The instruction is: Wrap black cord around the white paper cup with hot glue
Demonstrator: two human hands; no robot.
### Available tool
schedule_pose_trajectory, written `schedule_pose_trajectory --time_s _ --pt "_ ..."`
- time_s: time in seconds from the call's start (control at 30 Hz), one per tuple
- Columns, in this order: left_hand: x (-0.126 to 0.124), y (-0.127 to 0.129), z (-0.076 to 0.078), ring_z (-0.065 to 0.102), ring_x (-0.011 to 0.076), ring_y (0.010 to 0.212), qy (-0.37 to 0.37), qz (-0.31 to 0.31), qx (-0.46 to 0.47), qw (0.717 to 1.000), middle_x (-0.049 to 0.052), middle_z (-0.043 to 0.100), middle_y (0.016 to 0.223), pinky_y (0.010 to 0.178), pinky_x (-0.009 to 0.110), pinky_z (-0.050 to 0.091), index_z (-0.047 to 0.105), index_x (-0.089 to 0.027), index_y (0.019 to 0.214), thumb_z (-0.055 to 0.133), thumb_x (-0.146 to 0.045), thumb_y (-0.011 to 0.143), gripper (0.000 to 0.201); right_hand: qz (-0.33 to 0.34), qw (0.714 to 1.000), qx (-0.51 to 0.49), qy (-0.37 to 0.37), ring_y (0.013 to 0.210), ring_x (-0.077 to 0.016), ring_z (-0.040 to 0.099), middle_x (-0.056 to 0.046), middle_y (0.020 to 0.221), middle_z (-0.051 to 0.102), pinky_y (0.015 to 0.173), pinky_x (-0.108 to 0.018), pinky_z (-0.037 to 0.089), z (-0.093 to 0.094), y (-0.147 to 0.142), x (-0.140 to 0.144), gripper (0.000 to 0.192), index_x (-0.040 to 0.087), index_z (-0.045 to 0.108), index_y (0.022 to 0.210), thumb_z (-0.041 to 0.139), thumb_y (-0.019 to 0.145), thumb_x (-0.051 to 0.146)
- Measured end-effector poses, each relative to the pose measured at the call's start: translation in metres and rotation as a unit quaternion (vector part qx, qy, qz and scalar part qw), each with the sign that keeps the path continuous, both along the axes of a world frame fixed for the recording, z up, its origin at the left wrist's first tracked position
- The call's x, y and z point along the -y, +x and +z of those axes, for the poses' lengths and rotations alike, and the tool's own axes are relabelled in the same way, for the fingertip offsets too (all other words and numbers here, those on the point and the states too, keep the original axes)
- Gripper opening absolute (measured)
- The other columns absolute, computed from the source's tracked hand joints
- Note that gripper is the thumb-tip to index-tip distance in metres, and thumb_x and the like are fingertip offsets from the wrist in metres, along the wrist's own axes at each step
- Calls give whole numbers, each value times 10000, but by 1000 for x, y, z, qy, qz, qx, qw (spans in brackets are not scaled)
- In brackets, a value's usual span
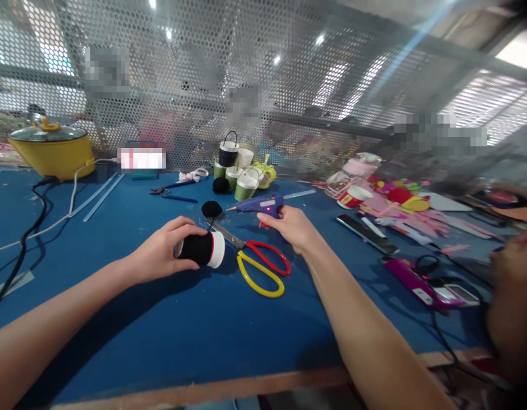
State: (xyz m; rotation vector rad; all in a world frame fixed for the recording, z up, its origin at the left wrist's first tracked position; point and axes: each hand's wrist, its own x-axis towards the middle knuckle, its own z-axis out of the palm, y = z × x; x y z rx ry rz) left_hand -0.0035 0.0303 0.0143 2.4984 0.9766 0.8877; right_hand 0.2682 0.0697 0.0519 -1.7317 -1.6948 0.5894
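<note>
My left hand (pixel 171 246) is wrapped around a small cup (pixel 196 249) wound with black yarn, lying on its side with its white rim to the right. A black yarn ball (pixel 212 209) sits just behind it, with a strand between the two. My right hand (pixel 292 226) grips a blue glue gun (pixel 257 205), its nozzle pointing left toward the yarn ball. A clear stick sticks out of its back. Between my hands lie scissors (pixel 263 267) with one red and one yellow handle, blades partly behind the cup.
Several yarn-wrapped cups (pixel 246 185) stand at the back with another black ball (pixel 221 185). Pliers (pixel 174 192) lie left of them. A yellow pot (pixel 53 151) is far left. On the right are a phone (pixel 368 233), a purple device (pixel 417 282), cables and a person's blurred arm.
</note>
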Motion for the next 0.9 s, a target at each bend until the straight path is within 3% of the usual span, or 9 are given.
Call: schedule_pose_trajectory --time_s 0.1,0.2,0.3,0.4,0.5,0.57,0.63,0.73,0.9 --pt "2 2 2 505 223 1040 -9 -6 0 1000 83 487 1119 896 375 435 491 -207 1127 652 -278 724 440 -8 996 66 -52 554 -166 590 -82 633 643 574 -310 456 -17 9 -20 319 172 546 574 468 807 376" --pt "4 3 3 505 222 1041 -18 -13 -2 1000 80 487 1122 894 376 437 490 -214 1129 658 -277 720 447 -30 991 112 -61 621 -242 605 -105 550 604 601 -367 442 -27 11 -31 355 179 545 505 486 796 374" --pt "6 4 4 499 224 1049 -17 -16 0 1000 79 485 1125 903 381 431 491 -220 1130 660 -281 720 448 -50 987 148 -39 861 -331 576 -159 663 625 708 -422 414 -25 7 -30 266 167 596 564 535 772 321" --pt "9 6 6 492 229 1059 -7 -20 0 1000 82 481 1135 909 382 429 492 -221 1134 656 -284 725 445 -8 989 143 -26 927 -304 557 -158 807 653 772 -400 396 -15 -9 -15 304 163 645 650 492 806 375" --pt "11 8 6 487 232 1067 9 -33 2 999 87 479 1146 913 376 429 487 -220 1141 648 -283 734 443 108 988 80 -75 783 -192 603 -73 816 681 709 -303 435 -7 -36 7 449 193 682 730 381 842 508" --pt "13 10 6 481 235 1080 22 -44 3 999 91 478 1158 923 382 424 476 -223 1153 641 -277 741 446 214 959 -63 -176 782 -184 599 -86 827 680 700 -300 444 -5 -54 18 564 156 678 768 309 842 577" --pt "14 11 5 472 241 1098 33 -58 3 998 96 474 1173 931 395 418 466 -227 1161 635 -267 747 449 263 924 -177 -216 779 -171 592 -84 817 675 728 -304 444 -5 -66 24 587 141 669 773 326 817 615" --pt "16 11 4 454 256 1124 42 -69 -2 997 105 467 1194 940 424 408 458 -231 1172 632 -252 748 459 269 900 -275 -203 706 -136 573 -45 750 656 713 -288 440 -8 -73 24 425 150 653 755 530 741 556" --pt "17 11 4 474 257 1105 -4 -69 -6 998 112 480 1177 920 424 421 448 -223 1181 639 -278 744 480 217 923 -301 -106 631 -96 520 5 676 612 642 -249 401 -9 -67 23 212 157 616 678 691 635 351"
